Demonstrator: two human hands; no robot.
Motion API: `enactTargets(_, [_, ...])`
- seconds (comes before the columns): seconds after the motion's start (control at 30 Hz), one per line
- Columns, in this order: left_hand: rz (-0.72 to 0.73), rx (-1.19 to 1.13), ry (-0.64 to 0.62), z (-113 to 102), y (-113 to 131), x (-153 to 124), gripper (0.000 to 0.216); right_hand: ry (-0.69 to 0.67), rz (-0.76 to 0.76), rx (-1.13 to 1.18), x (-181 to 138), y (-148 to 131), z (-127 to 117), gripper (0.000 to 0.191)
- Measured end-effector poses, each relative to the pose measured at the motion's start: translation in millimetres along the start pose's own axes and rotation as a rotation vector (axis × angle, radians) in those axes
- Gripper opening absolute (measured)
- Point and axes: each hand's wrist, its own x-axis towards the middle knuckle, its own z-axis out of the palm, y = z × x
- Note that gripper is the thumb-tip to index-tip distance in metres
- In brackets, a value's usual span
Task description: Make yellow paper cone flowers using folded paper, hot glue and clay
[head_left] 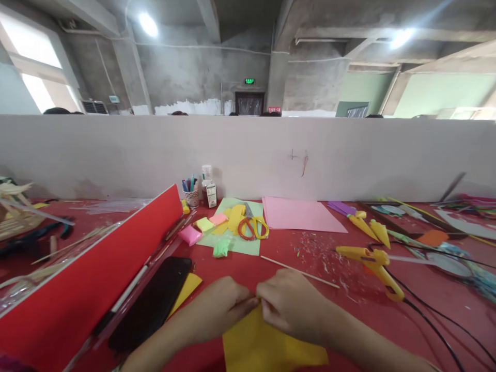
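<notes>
My left hand (pixel 222 304) and my right hand (pixel 289 305) meet at the near middle of the red table (pixel 318 268). Both are closed in a pinch on the far edge of a yellow paper sheet (pixel 267 346) that lies flat under them. The fingertips touch each other at the paper's edge. A thin wooden stick (pixel 298 271) lies just beyond my right hand. A yellow glue gun (pixel 372 263) rests to the right, its black cord trailing toward the near right.
Red-and-yellow scissors (pixel 253 227) lie on a green sheet (pixel 240 237) with small coloured paper pieces. A pink sheet (pixel 302 214), a pen cup (pixel 191 194), a bottle (pixel 206 181), a red board (pixel 96 268) at left, a black sheet (pixel 155 302), and paper cones (pixel 372 230) surround them.
</notes>
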Motion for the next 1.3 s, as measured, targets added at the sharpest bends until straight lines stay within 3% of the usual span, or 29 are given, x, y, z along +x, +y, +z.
enactTargets(0.13, [-0.097,-0.18,-0.094,-6.7,1.1,-3.4,0.04,0.09,0.02,-0.047,-0.7,0.1,9.9,0.014])
enactTargets(0.23, [-0.076,-0.232,-0.149,-13.0,-2.2,-9.6,0.042,0.187,0.01,-0.035,-10.7,13.5,17.1,0.013])
enactTargets(0.33, [-0.081,-0.216,-0.183,-18.4,-8.0,-17.8,0.042,0.301,0.032,-0.043,-27.0,32.4,19.3,0.014])
enactTargets(0.47, [-0.094,-0.135,-0.158,-19.9,-9.5,-22.6,0.041,0.423,0.174,0.072,-39.3,41.3,8.5,0.022])
enactTargets(0.57, [-0.056,-0.032,-0.139,-19.0,-2.0,-18.3,0.042,0.336,0.053,0.129,-33.8,26.7,-1.5,0.018])
enactTargets(0.67, [-0.015,0.137,-0.075,-16.5,7.9,-12.7,0.039,-0.034,-0.068,-0.004,-22.1,7.7,-4.8,0.023])
enactTargets(0.73, [0.064,0.278,0.041,-11.9,13.1,-10.8,0.031,-0.161,-0.037,-0.042,-15.8,-0.7,-3.4,0.03])
enactTargets(0.9, [0.328,0.611,0.368,7.3,18.2,-9.6,0.033,-0.145,0.043,0.148,-10.9,-4.8,2.3,0.03])
enactTargets(0.97, [0.403,0.694,0.431,11.7,17.6,-8.9,0.031,-0.13,0.025,0.296,-12.0,-2.4,2.8,0.03])
enactTargets(1.13, [0.445,0.712,0.408,5.3,5.1,-9.4,0.029,-0.084,0.02,0.568,-24.1,12.4,1.4,0.037])
enactTargets(1.3, [0.3,0.692,0.412,-13.2,-19.1,-20.2,0.029,-0.109,0.134,0.665,-42.8,32.1,0.0,0.038])
